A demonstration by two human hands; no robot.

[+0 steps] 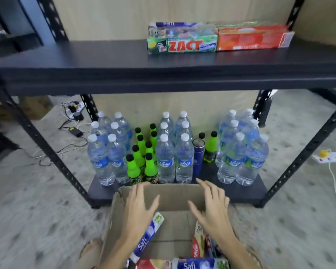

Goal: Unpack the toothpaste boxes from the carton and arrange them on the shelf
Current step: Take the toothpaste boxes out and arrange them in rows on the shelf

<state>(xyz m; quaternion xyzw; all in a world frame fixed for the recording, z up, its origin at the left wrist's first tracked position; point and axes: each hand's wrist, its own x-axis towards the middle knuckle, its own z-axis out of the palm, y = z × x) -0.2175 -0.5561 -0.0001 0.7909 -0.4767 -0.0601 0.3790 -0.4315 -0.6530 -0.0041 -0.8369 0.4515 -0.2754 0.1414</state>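
1. Both hands, left hand (137, 212) and right hand (211, 212), hover over the open carton (175, 197), fingers spread, holding nothing.
2. Safi toothpaste box (146, 237) leans inside the carton; others lie at the bottom.
3. Probably light, stiff, glossy cardboard, crushable; best taken by the long sides.
4. Zact box (182, 45) and orange box (252, 40) already lie on the dark shelf (85, 59).

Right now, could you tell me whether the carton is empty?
Not empty: several toothpaste boxes lie inside the open carton, along its sides and near edge.
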